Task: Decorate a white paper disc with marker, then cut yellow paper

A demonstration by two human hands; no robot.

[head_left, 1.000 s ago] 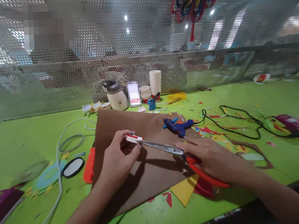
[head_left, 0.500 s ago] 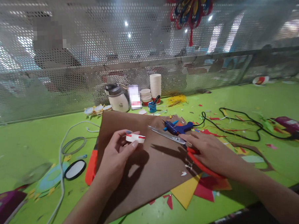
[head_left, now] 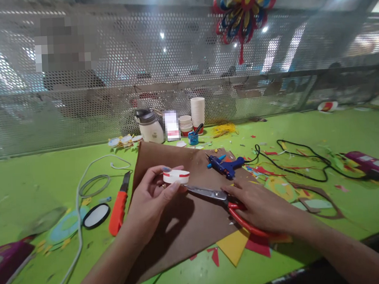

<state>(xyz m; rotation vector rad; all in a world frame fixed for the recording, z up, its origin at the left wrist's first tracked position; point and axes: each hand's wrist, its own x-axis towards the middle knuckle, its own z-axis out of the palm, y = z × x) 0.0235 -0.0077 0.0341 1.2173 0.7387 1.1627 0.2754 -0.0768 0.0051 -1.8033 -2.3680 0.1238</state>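
Paper-cup ring (head_left: 176, 176), white with red stripes, sits pinched between the thumb and fingertips of the left hand (head_left: 150, 202), held up just above the brown cardboard sheet (head_left: 186, 217). It looks like a trimming step: the ring is presented toward the blades, and a clean cut would call for the tips to be lined up with its edge while the left fingers steady it.

At the far left, a purple box (head_left: 8, 261) lies at the table edge, and a white cable (head_left: 81, 184) loops beside a black-rimmed oval disc (head_left: 94, 215). An orange utility knife (head_left: 119, 205) lies just beside the cardboard's left edge. Behind the sheet stand a white jug (head_left: 149, 127), a stack of paper cups (head_left: 197, 110) and a small blue paint pot (head_left: 192, 138).

Right of the ring, the scissors (head_left: 210, 194) point their blade tips toward it, close to touching; their red handles are gripped by the right hand (head_left: 261, 206), fingers closed through and over the loops. The blades look nearly shut. A blue glue gun (head_left: 225, 165) rests on the cardboard's far corner, its black cord (head_left: 300, 162) trailing right. Yellow and red paper scraps (head_left: 241, 244) lie under the right hand.

Everything rests on a green table (head_left: 333, 127) littered with cuttings. A perforated metal screen (head_left: 111, 78) closes off the back, with a colourful paper pinwheel (head_left: 243, 10) hung on it and another person dimly behind it.
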